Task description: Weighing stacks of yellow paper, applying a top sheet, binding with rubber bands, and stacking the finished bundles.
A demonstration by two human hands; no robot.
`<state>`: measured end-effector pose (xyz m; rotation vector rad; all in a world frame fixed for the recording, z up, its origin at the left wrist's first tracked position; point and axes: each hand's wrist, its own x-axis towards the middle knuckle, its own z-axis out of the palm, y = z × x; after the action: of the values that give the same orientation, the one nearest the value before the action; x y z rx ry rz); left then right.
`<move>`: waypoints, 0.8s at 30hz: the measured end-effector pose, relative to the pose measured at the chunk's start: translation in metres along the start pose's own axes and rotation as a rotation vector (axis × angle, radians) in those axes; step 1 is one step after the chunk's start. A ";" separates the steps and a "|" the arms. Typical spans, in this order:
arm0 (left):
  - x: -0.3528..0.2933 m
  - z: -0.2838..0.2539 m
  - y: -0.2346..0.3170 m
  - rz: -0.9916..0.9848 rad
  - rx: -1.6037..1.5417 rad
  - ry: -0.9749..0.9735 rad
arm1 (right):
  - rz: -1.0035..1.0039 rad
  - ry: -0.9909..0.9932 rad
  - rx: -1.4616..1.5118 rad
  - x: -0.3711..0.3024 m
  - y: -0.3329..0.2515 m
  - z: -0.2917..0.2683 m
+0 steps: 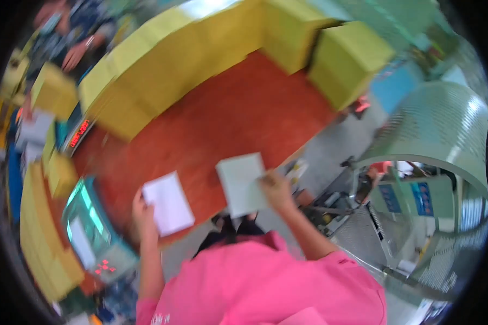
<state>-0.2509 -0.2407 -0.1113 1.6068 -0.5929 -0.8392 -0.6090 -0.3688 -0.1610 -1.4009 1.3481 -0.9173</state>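
My left hand [143,212] is closed on the left edge of a white rectangular paper [169,205], held slightly tilted over the near edge of a red tabletop [217,108]. To its right, a pale grey-green rectangular sheet [241,184] is gripped at its right side by my right hand [276,189]. The two pieces are apart, with a strip of red table showing between them. Motion blur hides whether each is a single sheet or a thin stack.
Yellow boxes [200,59] line the table's far side. At the left stand a teal scale-like device [95,222] and a red digit display [80,134]. A perforated metal machine guard [434,124] is at the right. Another person's hand [75,55] shows at the far left.
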 end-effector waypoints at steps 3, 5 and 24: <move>0.002 0.011 0.001 -0.081 0.305 0.012 | 0.047 -0.092 -0.059 0.000 -0.027 -0.002; 0.013 0.037 0.022 0.011 0.373 -0.088 | 0.076 -0.057 -0.072 -0.008 -0.041 -0.009; 0.089 0.540 0.282 -0.020 -0.637 -0.790 | 0.091 0.187 0.466 0.077 -0.024 -0.140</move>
<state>-0.6023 -0.6967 0.1075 0.6695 -0.7471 -1.5115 -0.7281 -0.4650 -0.1082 -0.9089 1.2196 -1.2309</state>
